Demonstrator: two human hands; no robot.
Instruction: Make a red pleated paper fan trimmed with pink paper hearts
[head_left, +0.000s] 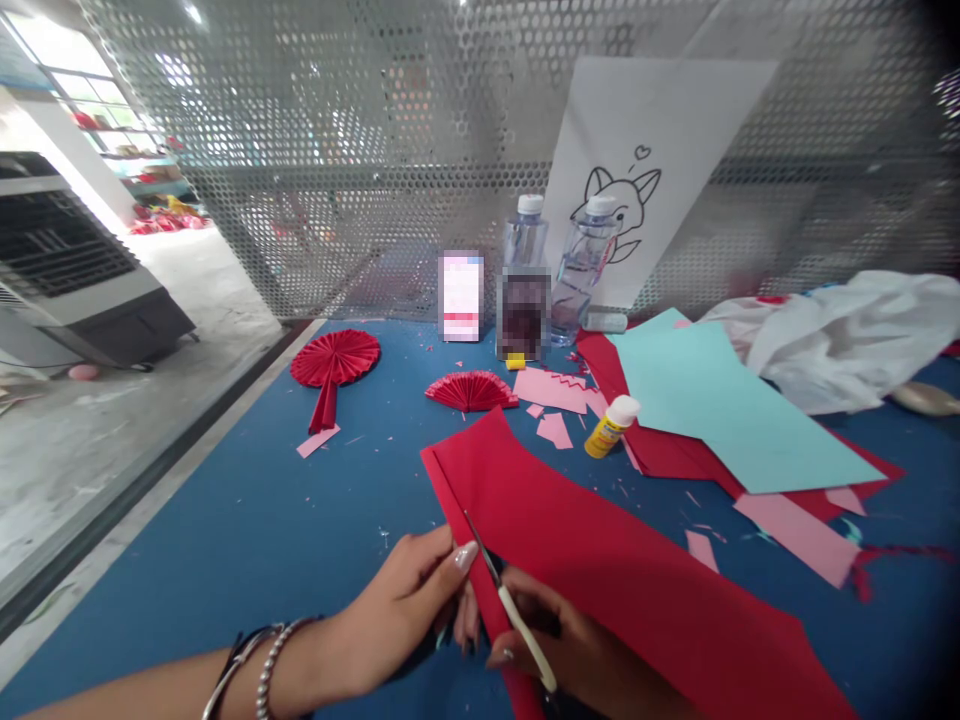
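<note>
Between 8 and 9 o'clock from the scissors, I am seeing a beaded bracelet (265, 672) circling the left wrist. The left hand (409, 605) is pinching the left edge of a large red paper sheet (570, 515) between thumb and fingers. At 4 o'clock the right hand (589, 645) is curling round and gripping the scissors (525, 630) by their cream handle. The blades are pointing toward 11 o'clock and lying over the sheet, along a narrow band at its left edge; I cannot tell whether a fold or a cut is marking that band. The sheet is stretching from 12 o'clock round to 4 on the blue tabletop (300, 540).

Farther out, a pink paper strip (799, 538) is lying near 3 o'clock. A white-capped glue bottle (611, 430) is standing at 1, and a pleated red half-fan (471, 391) is resting at 12. Teal paper (720, 400) is overlapping more red paper at 2, and a round pleated fan (335, 358) is lying between 10 and 11.

Beyond these, I am finding two clear water bottles (581, 275) standing past 12, a white bag (832, 345) slumping at 2, and a fox-like drawing (637, 190) leaning against a perforated metal panel (337, 150) at 1. An air cooler (75, 250) is standing on the floor at 10.
</note>
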